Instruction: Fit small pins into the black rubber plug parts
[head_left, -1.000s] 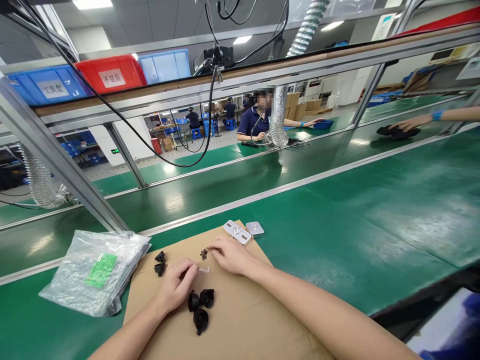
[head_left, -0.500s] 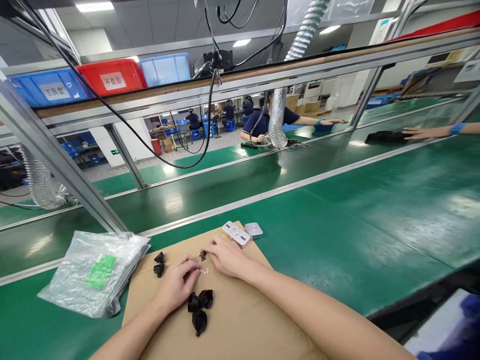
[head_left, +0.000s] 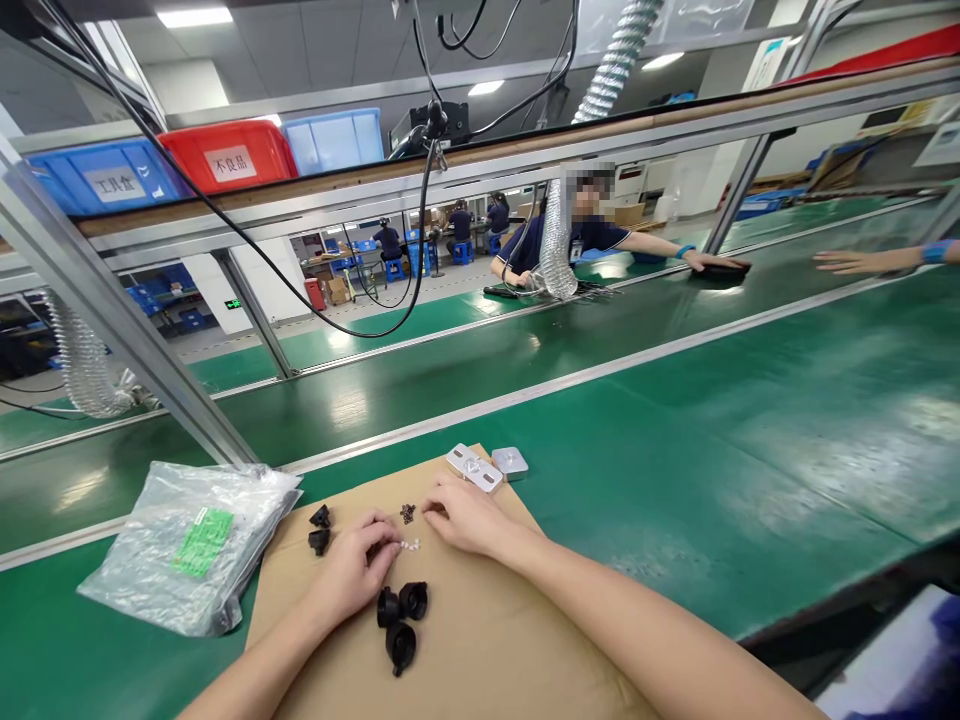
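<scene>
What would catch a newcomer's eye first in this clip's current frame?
Two bare hands meet over a cardboard sheet on the green bench: the left hand and right hand pinch at tiny white parts between them. Three black caps lie just below the left hand, and a plastic bag sits at far left. Above, a red bin stands between blue ones on the shelf.

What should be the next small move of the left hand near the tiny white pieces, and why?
Probably pinch one of the tiny white pieces: the left hand has its fingertips right beside them on the cardboard sheet, apparently holding nothing, while the right hand rests near the small dark pieces.
</scene>
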